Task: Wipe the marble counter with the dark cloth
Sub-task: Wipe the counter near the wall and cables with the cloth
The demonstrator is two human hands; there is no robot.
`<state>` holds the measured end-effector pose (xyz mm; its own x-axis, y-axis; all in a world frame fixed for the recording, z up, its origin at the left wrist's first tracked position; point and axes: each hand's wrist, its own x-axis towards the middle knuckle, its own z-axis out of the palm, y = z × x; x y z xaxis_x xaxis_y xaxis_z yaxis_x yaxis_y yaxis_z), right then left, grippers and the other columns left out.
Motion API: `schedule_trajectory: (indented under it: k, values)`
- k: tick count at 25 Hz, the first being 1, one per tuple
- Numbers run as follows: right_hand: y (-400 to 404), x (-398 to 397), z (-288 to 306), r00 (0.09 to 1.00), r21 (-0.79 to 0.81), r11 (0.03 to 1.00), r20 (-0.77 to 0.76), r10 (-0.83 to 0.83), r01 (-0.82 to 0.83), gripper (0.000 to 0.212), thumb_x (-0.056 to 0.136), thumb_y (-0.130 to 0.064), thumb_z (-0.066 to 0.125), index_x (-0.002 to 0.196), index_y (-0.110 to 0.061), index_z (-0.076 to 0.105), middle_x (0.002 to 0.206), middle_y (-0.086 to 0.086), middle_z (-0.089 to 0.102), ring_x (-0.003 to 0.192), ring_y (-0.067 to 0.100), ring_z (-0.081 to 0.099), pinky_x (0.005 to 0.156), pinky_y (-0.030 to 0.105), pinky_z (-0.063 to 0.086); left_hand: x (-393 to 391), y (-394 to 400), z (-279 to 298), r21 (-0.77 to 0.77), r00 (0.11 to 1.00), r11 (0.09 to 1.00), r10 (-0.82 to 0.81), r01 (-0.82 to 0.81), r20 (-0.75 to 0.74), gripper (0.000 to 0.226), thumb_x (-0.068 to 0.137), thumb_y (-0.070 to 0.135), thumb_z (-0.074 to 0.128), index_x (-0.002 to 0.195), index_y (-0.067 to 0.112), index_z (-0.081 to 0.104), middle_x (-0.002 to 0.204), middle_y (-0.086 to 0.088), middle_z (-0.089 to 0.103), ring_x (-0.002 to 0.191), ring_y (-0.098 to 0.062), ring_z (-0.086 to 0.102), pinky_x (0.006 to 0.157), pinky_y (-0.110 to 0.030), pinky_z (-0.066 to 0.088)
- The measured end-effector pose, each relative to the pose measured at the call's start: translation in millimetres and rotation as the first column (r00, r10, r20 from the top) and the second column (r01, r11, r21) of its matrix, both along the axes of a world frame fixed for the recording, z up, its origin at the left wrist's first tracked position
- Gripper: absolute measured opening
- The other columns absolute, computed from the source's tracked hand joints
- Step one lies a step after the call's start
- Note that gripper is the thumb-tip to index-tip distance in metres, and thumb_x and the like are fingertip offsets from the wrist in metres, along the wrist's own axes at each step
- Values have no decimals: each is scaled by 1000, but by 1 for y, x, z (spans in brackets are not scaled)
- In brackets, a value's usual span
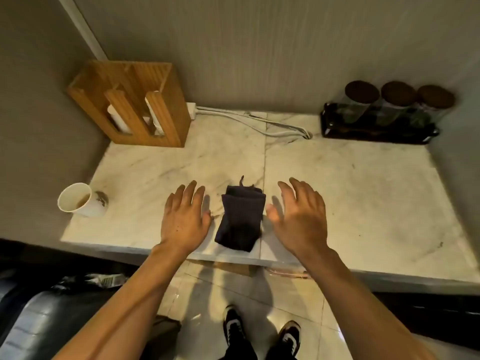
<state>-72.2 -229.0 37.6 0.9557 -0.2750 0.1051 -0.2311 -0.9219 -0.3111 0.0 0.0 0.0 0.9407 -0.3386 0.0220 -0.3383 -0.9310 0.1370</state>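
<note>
My left hand [185, 218] flat, fingers spread, empty, just at 9 o'clock of cloth [240, 216]. My right hand [298, 216] open, fingers loosely curved, empty, just at 3 o'clock of cloth. Neither touching it. Cloth folded, dark, on desk [363, 198] near front edge, centre. Paper cup [78, 200] on its side at 9 o'clock. Wooden holder [135, 102] at 11. Tray [376, 131] with three jars [397, 102] at 2. White cable [259, 123] at 12.
</note>
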Motion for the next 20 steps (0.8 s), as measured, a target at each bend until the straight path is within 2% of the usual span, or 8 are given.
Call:
schedule_trajectory:
  k: [4, 7, 10, 14, 20]
  values:
    - [34, 17, -45, 966, 40, 997, -245, 81, -73, 65, 91, -54, 42, 145, -20, 31, 155, 11, 27, 143, 31, 20, 115, 48, 22, 3, 11, -42, 55, 997, 998, -3, 7, -76, 53, 84, 28, 50, 134, 12, 45, 144, -16, 44, 131, -39, 39, 105, -55, 34]
    - [57, 36, -72, 968, 72, 996, -238, 76, -61, 69, 91, -54, 40, 149, -22, 23, 160, 10, 15, 147, 31, 7, 117, 49, 13, 9, 7, -60, 1, 997, 1000, -3, 3, -77, 56, 88, 36, 35, 139, 12, 39, 146, -14, 41, 134, -38, 35, 108, -55, 29]
    - [84, 52, -90, 973, 58, 998, -226, 45, -33, 70, 89, -55, 40, 148, -20, 26, 158, 13, 22, 145, 32, 15, 116, 51, 17, 14, 3, -74, -41, 997, 999, 5, -8, -75, 54, 93, 32, 40, 142, 8, 37, 149, -17, 40, 137, -39, 33, 109, -54, 29]
    - [98, 53, -106, 980, -1, 1000, -197, -27, 27, 70, 90, -54, 36, 148, -14, 29, 156, 13, 28, 144, 31, 21, 116, 53, 19, 12, 3, -85, -59, 999, 998, 13, -16, -52, 51, 96, 30, 36, 143, 9, 38, 151, -15, 38, 140, -36, 30, 111, -53, 26]
    - [74, 35, -114, 973, -25, 995, -214, 84, -92, 72, 92, -58, 29, 151, -18, 20, 160, 7, 18, 147, 24, 10, 118, 48, 13, 11, -14, -82, -91, 999, 995, 33, -35, -24, 49, 94, 30, 40, 138, 7, 45, 148, -17, 42, 139, -37, 33, 111, -55, 27]
